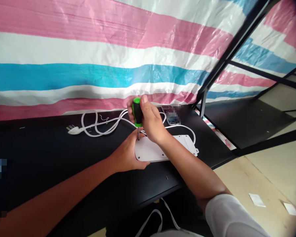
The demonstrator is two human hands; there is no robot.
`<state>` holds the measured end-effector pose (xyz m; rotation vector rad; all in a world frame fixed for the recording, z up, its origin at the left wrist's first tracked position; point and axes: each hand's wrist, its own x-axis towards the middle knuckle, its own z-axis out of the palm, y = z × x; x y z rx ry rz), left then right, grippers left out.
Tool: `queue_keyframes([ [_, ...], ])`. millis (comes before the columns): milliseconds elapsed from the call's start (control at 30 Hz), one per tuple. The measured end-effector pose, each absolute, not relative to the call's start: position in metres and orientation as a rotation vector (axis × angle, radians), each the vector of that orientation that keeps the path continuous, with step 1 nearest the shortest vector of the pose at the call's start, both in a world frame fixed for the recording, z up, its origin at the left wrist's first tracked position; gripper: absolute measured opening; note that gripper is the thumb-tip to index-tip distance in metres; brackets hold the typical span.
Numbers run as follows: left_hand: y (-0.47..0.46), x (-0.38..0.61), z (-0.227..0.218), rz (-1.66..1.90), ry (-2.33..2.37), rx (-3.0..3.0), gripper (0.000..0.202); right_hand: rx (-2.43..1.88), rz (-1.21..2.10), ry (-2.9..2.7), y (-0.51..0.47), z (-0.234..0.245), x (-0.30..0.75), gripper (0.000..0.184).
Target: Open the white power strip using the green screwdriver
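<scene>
A white power strip (150, 150) lies with its screw-holed back up on the black table. My left hand (129, 153) grips its left end, thumb and fingers on opposite long edges. In my right hand (151, 121) is a screwdriver (137, 112) with a green and black handle, held upright. Its shaft reaches down to a hole near the strip's far left corner. My right wrist and forearm cover part of the strip. The white cord (108, 131) lies looped behind, ending in a plug (74, 130) at the left.
A phone (171, 115) lies behind the strip. One small screw (167, 177) rests near the front edge of the black table (39, 144). A striped plastic sheet (88, 75) hangs behind. Black metal frame bars (227, 54) rise at the right.
</scene>
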<state>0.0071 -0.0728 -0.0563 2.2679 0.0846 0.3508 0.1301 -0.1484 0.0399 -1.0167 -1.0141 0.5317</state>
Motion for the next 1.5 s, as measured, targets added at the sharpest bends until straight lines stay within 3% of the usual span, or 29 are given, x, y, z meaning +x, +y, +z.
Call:
queue_keyframes([
  [67, -0.072, 0.008, -0.058, 0.354, 0.07, 2.281, 0.109, -0.98, 0.547, -0.991, -0.15, 0.038, 0.13, 0.063],
  [233, -0.07, 0.009, -0.063, 0.404, 0.073, 2.314, 0.103, -0.898, 0.561, -1.057, -0.153, 0.035, 0.129, 0.048],
  [400, -0.068, 0.007, -0.06, 0.358, 0.069, 2.325, 0.113, -0.867, 0.629, -1.076, -0.157, 0.038, 0.134, 0.052],
  [600, -0.069, 0.007, -0.057, 0.35, 0.099, 2.34, 0.112, -0.839, 0.53, -1.067, -0.166, 0.05, 0.137, 0.04],
  [867, -0.065, 0.006, -0.057, 0.336, 0.011, 2.301, 0.119, -0.927, 0.077, -0.871, -0.232, 0.107, 0.156, 0.018],
  [1000, -0.059, 0.006, -0.047, 0.373, 0.037, 2.283, 0.119, -1.007, -0.13, -0.781, -0.276, 0.132, 0.159, 0.023],
  [1133, -0.049, -0.008, -0.033, 0.458, 0.138, 2.286, 0.118, -0.951, -0.132, -0.778, -0.309, 0.145, 0.162, 0.021],
  [1233, -0.04, -0.037, -0.024, 0.466, 0.311, 2.335, 0.113, -0.989, -0.152, -0.808, -0.322, 0.142, 0.172, 0.031],
  [1333, -0.036, -0.08, -0.018, 0.472, 0.516, 2.389, 0.104, -1.084, -0.103, -0.936, -0.32, 0.124, 0.187, 0.024],
  [1433, -0.04, -0.128, -0.018, 0.482, 0.697, 2.392, 0.09, -1.495, 0.003, -1.282, -0.303, 0.097, 0.197, 0.015],
  [1500, -0.044, -0.158, -0.022, 0.494, 0.796, 2.378, 0.083, -1.723, 0.041, -1.634, -0.284, 0.078, 0.194, 0.024],
])
